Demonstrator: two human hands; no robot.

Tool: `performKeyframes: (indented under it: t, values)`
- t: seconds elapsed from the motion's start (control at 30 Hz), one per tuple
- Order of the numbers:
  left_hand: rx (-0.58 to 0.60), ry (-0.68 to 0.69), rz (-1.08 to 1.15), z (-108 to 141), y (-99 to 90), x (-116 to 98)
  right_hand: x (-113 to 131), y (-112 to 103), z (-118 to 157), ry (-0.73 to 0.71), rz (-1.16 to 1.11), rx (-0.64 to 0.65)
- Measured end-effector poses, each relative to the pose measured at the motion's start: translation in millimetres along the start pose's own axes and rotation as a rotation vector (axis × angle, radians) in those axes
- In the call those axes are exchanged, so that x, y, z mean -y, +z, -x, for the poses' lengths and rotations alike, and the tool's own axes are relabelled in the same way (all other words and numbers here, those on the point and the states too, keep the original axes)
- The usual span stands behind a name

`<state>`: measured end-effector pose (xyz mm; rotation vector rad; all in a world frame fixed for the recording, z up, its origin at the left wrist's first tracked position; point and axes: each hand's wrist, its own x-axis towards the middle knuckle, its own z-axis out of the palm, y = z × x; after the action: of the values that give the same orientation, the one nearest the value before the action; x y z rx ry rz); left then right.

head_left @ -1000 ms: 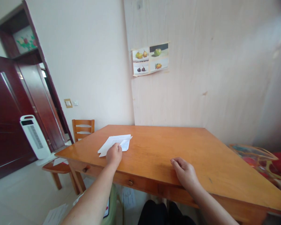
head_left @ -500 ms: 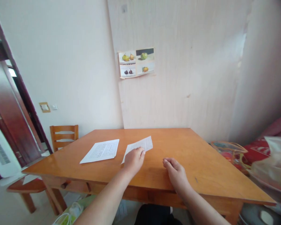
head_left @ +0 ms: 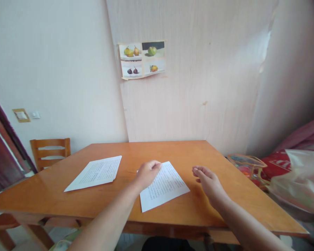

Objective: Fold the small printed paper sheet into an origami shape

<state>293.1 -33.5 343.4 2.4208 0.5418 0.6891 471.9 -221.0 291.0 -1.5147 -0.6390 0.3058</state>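
My left hand [head_left: 148, 174] pinches a printed sheet of paper [head_left: 163, 190] at its far edge, over the middle of the table. The sheet slants across the wood toward me, its lines of text facing up. To the right of the sheet, apart from it, my right hand [head_left: 208, 181] hovers with curled fingers and thumb close together; nothing shows in them. A second pile of printed paper [head_left: 96, 172] lies on the left part of the table, with edges that look slightly layered.
The wooden table [head_left: 225, 209] fills the lower view. A wooden chair [head_left: 51, 150] stands at its far left. Beyond the right edge sit a white plastic bag [head_left: 300, 181] and a basket [head_left: 247, 164]. A fruit poster [head_left: 142, 60] hangs on the wall.
My left hand has drawn the sheet nearer and turned it, so more of it shows. My right hand has shifted slightly right and up. The view has swung right.
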Motion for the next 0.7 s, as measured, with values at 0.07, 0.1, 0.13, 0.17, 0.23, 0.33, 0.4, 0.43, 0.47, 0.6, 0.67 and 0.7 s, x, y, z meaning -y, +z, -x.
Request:
performKeyframes:
  t: [0.07, 0.1, 0.13, 0.17, 0.23, 0.33, 0.4, 0.43, 0.47, 0.6, 0.67, 0.7]
  values:
    - [-0.052, -0.066, -0.026, -15, -15.2, 17, 2, -5, -14, -0.056, 0.098, 0.069]
    - [-0.060, -0.094, -0.045, -20, -20.6, 26, 3, -5, -21, -0.076, 0.145, 0.124]
    - [-0.058, -0.119, -0.071, -23, -23.9, 33, 5, -5, -27, -0.096, 0.194, 0.188]
    - [-0.043, -0.139, -0.100, -24, -24.9, 39, 6, -4, -33, -0.114, 0.240, 0.257]
    - [0.004, -0.169, -0.165, -21, -20.4, 46, 9, 0, -43, -0.145, 0.314, 0.370]
    - [0.084, -0.161, -0.253, -13, -3.4, 47, 10, 9, -56, -0.180, 0.363, 0.451]
    - [0.130, -0.118, -0.294, -11, 8.6, 44, 10, 18, -62, -0.205, 0.381, 0.472]
    - [0.158, -0.090, -0.306, -13, 13.5, 42, 9, 22, -65, -0.219, 0.392, 0.481]
    - [0.190, -0.061, -0.311, -15, 17.5, 40, 8, 26, -67, -0.234, 0.403, 0.486]
    - [0.297, 0.005, -0.305, -33, 23.8, 33, -1, 40, -70, -0.280, 0.432, 0.485]
    - [0.324, 0.020, -0.291, -40, 23.4, 32, -6, 42, -66, -0.304, 0.451, 0.486]
    - [0.327, 0.027, -0.282, -41, 23.0, 33, -8, 41, -64, -0.320, 0.466, 0.488]
